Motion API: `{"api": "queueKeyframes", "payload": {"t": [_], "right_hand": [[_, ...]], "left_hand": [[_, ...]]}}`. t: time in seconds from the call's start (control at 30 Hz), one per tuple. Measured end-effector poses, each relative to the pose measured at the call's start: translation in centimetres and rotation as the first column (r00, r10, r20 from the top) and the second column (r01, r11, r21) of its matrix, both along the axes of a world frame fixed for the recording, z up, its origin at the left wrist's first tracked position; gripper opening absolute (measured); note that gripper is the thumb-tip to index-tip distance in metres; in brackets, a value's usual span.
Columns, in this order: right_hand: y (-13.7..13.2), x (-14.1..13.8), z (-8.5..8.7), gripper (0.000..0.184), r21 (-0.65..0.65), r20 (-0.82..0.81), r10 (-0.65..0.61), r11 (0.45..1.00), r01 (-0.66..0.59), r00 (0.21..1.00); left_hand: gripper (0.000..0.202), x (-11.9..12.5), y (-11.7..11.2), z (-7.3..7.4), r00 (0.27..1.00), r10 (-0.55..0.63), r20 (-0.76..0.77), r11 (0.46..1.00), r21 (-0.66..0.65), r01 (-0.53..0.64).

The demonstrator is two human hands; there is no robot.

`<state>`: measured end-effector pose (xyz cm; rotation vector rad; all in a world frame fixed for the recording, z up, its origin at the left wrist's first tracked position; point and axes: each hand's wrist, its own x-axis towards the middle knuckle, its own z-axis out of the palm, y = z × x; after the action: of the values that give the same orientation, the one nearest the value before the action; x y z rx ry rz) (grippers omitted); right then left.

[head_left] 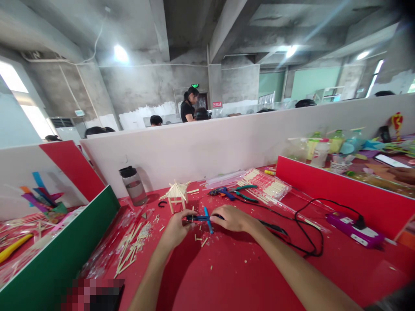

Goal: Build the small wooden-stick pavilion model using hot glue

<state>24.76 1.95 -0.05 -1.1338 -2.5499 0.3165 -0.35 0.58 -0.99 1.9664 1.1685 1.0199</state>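
My left hand [177,226] is closed in a pinch around a short wooden stick [193,212]. Right beside it, the end of a slim dark blue tool [200,218] meets the stick; its exact kind is unclear. The fingers of my right hand [228,218] are wrapped around the other end of that tool. A bright blue pen-like rod [208,220] lies crosswise at the tool, between both hands. Just behind my left hand stands a small pavilion model [177,192] of wooden sticks, with a pointed roof on posts. Stick offcuts [204,242] lie scattered below the hands.
A glue gun [223,192] and green-handled pliers [246,193] lie behind my hands, near bundled sticks [264,185]. A water bottle [133,185] stands back left. Loose sticks [128,255] lie left. A black cable [304,248] reaches a purple power strip [355,229]. Green [81,246] and red [340,192] dividers flank me.
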Motion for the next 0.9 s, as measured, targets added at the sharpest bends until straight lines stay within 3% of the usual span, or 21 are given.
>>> {"api": "queueKeyframes", "payload": {"t": [0.9], "right_hand": [[0.24, 0.08, -0.30, 0.045, 0.037, -0.017, 0.004, 0.999, -0.003, 1.000]], "left_hand": [[0.028, -0.05, 0.19, -0.37, 1.000, -0.013, -0.001, 1.000, 0.007, 0.013]]}}
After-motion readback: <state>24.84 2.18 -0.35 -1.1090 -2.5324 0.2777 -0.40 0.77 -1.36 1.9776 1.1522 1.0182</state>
